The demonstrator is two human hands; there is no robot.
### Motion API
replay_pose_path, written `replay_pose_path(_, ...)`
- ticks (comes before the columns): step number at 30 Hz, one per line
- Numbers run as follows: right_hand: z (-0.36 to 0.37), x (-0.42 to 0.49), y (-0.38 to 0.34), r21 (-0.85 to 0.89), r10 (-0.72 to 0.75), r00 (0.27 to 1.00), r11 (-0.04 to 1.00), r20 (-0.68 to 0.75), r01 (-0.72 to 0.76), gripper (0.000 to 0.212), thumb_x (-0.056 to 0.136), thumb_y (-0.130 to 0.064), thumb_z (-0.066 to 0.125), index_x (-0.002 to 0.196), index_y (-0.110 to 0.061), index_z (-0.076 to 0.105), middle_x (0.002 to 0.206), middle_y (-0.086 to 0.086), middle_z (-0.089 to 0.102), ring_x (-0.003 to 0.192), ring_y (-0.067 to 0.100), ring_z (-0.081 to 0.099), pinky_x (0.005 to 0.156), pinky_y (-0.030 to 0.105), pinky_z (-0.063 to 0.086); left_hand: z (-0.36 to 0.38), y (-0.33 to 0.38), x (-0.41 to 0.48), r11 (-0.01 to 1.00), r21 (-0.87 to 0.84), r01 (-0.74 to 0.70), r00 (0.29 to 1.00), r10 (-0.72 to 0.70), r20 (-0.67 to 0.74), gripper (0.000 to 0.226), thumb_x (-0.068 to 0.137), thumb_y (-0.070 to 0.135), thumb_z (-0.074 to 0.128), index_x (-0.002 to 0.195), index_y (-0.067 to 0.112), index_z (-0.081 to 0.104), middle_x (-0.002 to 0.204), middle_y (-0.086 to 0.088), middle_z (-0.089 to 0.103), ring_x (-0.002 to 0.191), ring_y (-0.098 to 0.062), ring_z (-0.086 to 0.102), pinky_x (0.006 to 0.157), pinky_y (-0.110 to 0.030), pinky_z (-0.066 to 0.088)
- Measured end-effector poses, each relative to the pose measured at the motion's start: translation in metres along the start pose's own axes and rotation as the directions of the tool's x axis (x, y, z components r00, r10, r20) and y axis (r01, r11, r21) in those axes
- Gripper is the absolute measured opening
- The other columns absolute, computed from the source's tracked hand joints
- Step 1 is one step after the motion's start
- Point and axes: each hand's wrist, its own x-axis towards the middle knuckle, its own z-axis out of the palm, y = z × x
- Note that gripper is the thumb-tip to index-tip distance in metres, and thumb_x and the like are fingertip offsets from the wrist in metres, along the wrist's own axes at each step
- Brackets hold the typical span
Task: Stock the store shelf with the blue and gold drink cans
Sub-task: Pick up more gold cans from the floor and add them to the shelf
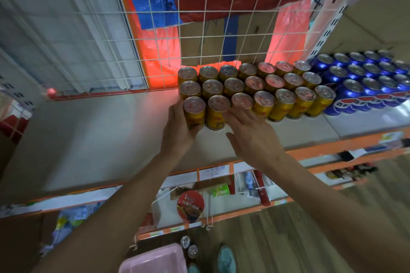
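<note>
1. Left hand is reached forward to the shelf, and its fingers are curled round the end gold can at the left of the front row.
2. Right hand is kept open, palm down, with straight fingers laid against front-row cans just beside it.
3. The other gold cans are lined up upright in three rows, touching each other.
4. The blue cans are packed right beside them, on the right.
</note>
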Motion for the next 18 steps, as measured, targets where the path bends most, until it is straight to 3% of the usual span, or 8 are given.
replay_pose_path(6, 0.007, -0.034, -0.003, 0.024, 0.032, 0.998, 0.999, 0.059, -0.033, 0.064, 0.076, -0.022, 0.08, 0.135, -0.01, 0.058, 0.133, 0.01, 0.062, 0.121, 0.033, 0.059, 0.101, 0.043, 0.048, -0.009, 0.011, -0.006, 1.0, 0.024, -0.007, 1.0, 0.007, 0.024, 0.09, 0.081, 0.034, 0.08, 0.153, 0.024, 0.028, 0.141, -0.009, 0.049, 0.128, -0.03, 0.05, 0.097, -0.049, 0.051)
replay_pose_path(9, 0.011, -0.044, -0.002, 0.037, 0.038, 0.997, 0.998, 0.069, -0.041, 0.063, 0.076, -0.021, 0.081, 0.134, -0.008, 0.059, 0.134, 0.013, 0.062, 0.12, 0.035, 0.06, 0.101, 0.046, 0.048, -0.017, 0.016, -0.024, 0.99, 0.139, 0.033, 0.998, -0.041, 0.056, 0.095, 0.085, 0.036, 0.076, 0.157, 0.018, 0.016, 0.145, -0.015, 0.043, 0.13, -0.036, 0.047, 0.094, -0.049, 0.05)
replay_pose_path(13, 0.012, -0.063, -0.002, 0.079, 0.041, 0.995, 0.996, 0.093, -0.048, 0.064, 0.079, -0.019, 0.079, 0.138, -0.008, 0.056, 0.137, 0.014, 0.06, 0.124, 0.035, 0.057, 0.105, 0.047, 0.045, -0.026, 0.027, -0.078, 0.953, 0.3, -0.039, 0.993, 0.004, 0.118, 0.085, 0.092, 0.033, 0.069, 0.158, 0.015, 0.019, 0.147, -0.014, 0.04, 0.127, -0.036, 0.047, 0.091, -0.045, 0.049)
replay_pose_path(18, 0.017, -0.108, -0.006, 0.145, 0.014, 0.989, 0.989, 0.15, -0.037, 0.062, 0.085, -0.022, 0.075, 0.141, -0.011, 0.052, 0.141, 0.012, 0.057, 0.128, 0.034, 0.053, 0.106, 0.046, 0.044, -0.019, 0.055, -0.173, 0.922, 0.353, -0.159, 0.983, 0.116, 0.142, 0.07, 0.095, 0.032, 0.064, 0.155, 0.012, 0.033, 0.149, -0.013, 0.046, 0.134, -0.029, 0.046, 0.109, -0.043, 0.043)
